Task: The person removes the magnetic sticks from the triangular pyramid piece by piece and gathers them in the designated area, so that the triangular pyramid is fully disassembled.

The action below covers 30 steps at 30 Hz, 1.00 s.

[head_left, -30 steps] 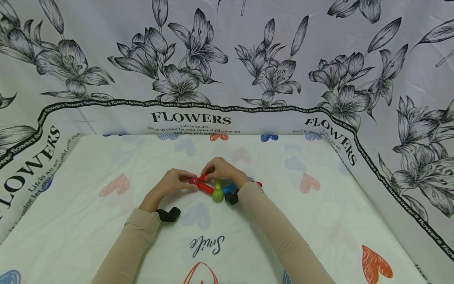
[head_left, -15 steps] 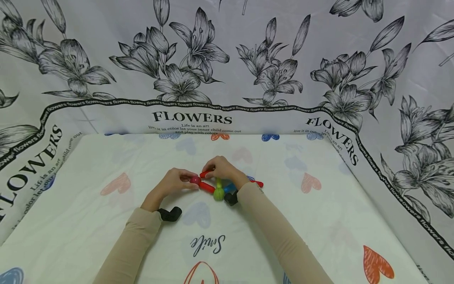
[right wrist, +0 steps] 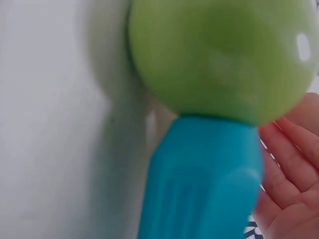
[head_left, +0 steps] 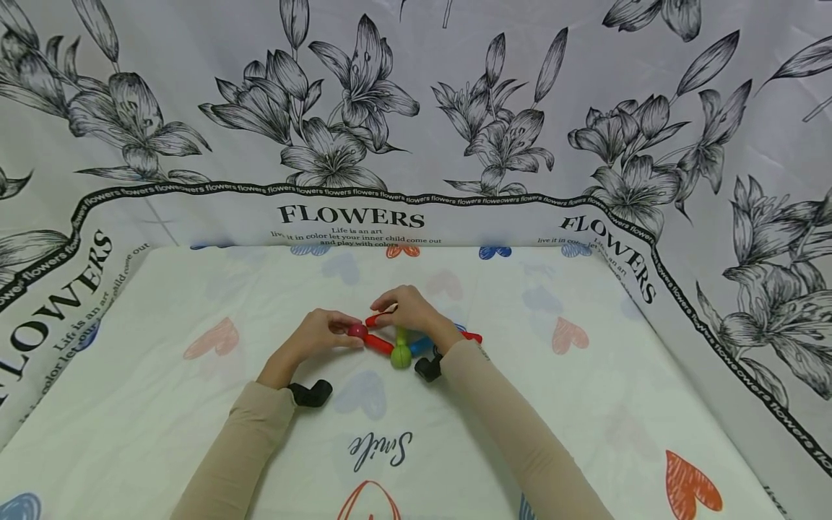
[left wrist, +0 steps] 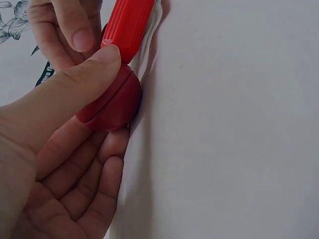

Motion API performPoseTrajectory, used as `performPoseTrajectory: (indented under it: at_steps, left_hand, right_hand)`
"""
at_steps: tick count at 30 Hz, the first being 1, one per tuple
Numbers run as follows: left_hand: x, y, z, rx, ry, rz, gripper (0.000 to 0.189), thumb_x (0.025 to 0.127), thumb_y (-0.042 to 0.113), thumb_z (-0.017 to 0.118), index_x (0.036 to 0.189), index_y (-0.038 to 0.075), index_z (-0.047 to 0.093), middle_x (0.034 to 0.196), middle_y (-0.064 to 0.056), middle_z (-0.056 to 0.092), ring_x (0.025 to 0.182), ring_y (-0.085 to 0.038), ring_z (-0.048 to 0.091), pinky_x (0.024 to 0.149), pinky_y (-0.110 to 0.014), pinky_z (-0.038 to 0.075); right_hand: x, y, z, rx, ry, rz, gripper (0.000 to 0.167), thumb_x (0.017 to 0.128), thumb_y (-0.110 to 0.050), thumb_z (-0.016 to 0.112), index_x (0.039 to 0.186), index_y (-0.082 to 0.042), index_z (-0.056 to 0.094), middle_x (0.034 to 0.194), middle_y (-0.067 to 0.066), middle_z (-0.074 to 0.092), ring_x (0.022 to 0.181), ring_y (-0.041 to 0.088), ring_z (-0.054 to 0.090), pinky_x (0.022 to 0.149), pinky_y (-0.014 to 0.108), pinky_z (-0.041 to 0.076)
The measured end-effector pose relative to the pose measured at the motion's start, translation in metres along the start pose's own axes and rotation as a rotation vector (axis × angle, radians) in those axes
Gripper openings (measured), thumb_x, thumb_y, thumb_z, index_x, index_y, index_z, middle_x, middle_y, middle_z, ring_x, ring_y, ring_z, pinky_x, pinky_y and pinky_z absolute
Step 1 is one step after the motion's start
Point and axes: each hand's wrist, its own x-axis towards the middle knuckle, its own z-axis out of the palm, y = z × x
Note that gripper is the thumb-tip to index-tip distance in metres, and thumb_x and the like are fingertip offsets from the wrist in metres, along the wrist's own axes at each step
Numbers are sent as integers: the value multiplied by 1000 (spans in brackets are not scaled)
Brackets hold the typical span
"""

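My left hand (head_left: pixel 314 336) pinches a dark red ball (left wrist: pixel 119 102) between thumb and fingers in the left wrist view. A ridged red rod (left wrist: pixel 130 27) meets that ball, and the left thumb tip overlaps its end. From there the rod runs to a green ball (head_left: pixel 401 356), which also bears a green rod (head_left: pixel 401 335) and a blue rod (right wrist: pixel 202 184). Above this rod, my right hand (head_left: pixel 408 307) pinches a second red rod (head_left: pixel 373 320), its free end close to the dark red ball. The right fingers hide the rest of that rod.
More rods and a red end (head_left: pixel 474 337) show beyond the right wrist. Black wrist cameras (head_left: pixel 312 393) hang under both sleeves, the right one beside the blue rod. A white cloth (head_left: pixel 455 440) with printed hearts covers the table; a flower-printed curtain (head_left: pixel 416 152) stands behind.
The right wrist and its camera have shifted slightly right, away from the green ball. Both hands keep their holds, and the joined pieces lie almost as before.
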Motion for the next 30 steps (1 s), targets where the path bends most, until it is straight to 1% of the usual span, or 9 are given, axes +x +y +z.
performPoseTrajectory:
  at_steps: [4, 6, 12, 15, 18, 21, 24, 27, 30]
  left_hand:
    - [0, 0, 0, -2, -4, -9, 47, 77, 30, 81, 112, 1, 70, 106, -16, 74, 95, -23, 69, 85, -36, 57]
    - [-1, 0, 0, -6, -6, -14, 47, 77, 30, 81, 113, 1, 70, 106, -17, 74, 95, -23, 69, 85, -35, 57]
    - [-2, 3, -1, -5, -5, -11, 46, 77, 28, 81, 113, 1, 70, 106, -17, 74, 95, -22, 69, 84, -33, 56]
    - [-2, 1, -1, -6, -5, -4, 46, 77, 28, 81, 113, 1, 70, 107, -17, 74, 96, -23, 69, 86, -35, 56]
    - [-2, 0, 0, -15, -3, 1, 46, 77, 28, 81, 113, 1, 70, 107, -17, 73, 97, -25, 69, 88, -38, 56]
    - [-3, 0, 0, -22, 1, 8, 45, 77, 27, 81, 112, 0, 70, 107, -17, 73, 98, -26, 70, 88, -38, 57]
    - [-3, 0, 0, -22, 5, 11, 44, 77, 26, 81, 112, 0, 70, 106, -17, 74, 97, -26, 70, 86, -37, 57]
    - [-3, 1, -1, -19, 8, 13, 44, 77, 25, 81, 111, 1, 70, 105, -17, 74, 96, -25, 70, 85, -35, 56]
    - [-2, 1, 0, -17, 11, 18, 43, 77, 25, 81, 111, 1, 71, 105, -17, 74, 95, -25, 70, 84, -34, 56]
  right_hand:
    - [-7, -2, 1, 19, 32, -35, 27, 87, -15, 70, 112, -5, 71, 113, 10, 73, 109, 24, 68, 96, 31, 55]
    - [-10, -3, 2, 33, 39, -39, 27, 88, -16, 70, 112, -5, 71, 113, 10, 73, 108, 23, 68, 96, 31, 55]
    - [-17, -4, 7, 116, 58, 3, 22, 88, -18, 71, 108, -9, 72, 108, 7, 75, 103, 20, 68, 95, 28, 55]
    - [-20, -5, 11, 157, 61, 22, 20, 87, -18, 71, 106, -11, 73, 107, 6, 75, 100, 17, 67, 93, 26, 54]
    - [-23, -6, 16, 183, 70, 37, 19, 87, -17, 71, 105, -10, 73, 106, 7, 75, 97, 15, 67, 90, 23, 54]
    - [-25, -8, 21, 180, 86, 36, 21, 87, -16, 70, 105, -7, 73, 105, 9, 75, 93, 15, 67, 84, 20, 55]
    - [-27, -12, 24, 159, 107, 29, 22, 87, -16, 71, 105, -5, 72, 103, 12, 75, 91, 19, 68, 79, 19, 56]
    - [-27, -14, 27, 132, 118, 41, 23, 86, -17, 72, 105, -4, 73, 102, 12, 74, 91, 20, 68, 78, 18, 55]
    - [-26, -15, 29, 104, 123, 67, 23, 85, -17, 73, 104, -4, 73, 102, 12, 75, 91, 21, 69, 78, 21, 57]
